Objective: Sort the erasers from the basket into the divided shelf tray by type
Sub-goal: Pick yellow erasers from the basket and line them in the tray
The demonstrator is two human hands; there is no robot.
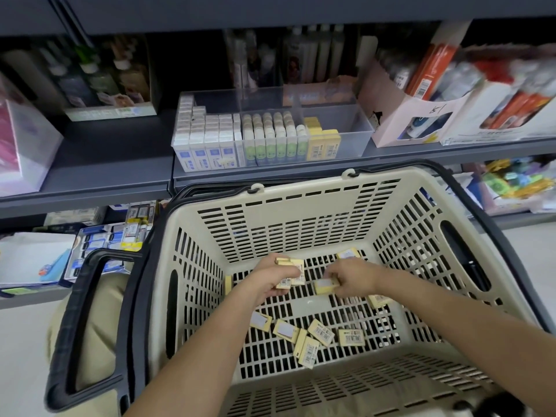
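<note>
Both my hands are down inside the beige slotted basket (pixel 304 206). My left hand (pixel 267 279) grips a small stack of yellow erasers (pixel 293 273). My right hand (pixel 352 276) pinches one yellow eraser (pixel 325 285) on the basket floor. Several more yellow erasers (pixel 319 334) lie loose on the floor near me, with others at the far corner (pixel 349 253) and at the right (pixel 379 300). On the shelf above stands the clear divided tray (pixel 352 127), holding white-and-blue erasers (pixel 207 139) at left, green-labelled ones (pixel 270 136) in the middle and yellow ones (pixel 322 139) right of them.
The tray's right end holds nothing. A pink cardboard box (pixel 400 115) stands right of the tray, dark display boxes (pixel 111 82) left behind it. The basket's black handles (pixel 87 320) hang at its left side. Lower shelves (pixel 120 236) hold more stationery.
</note>
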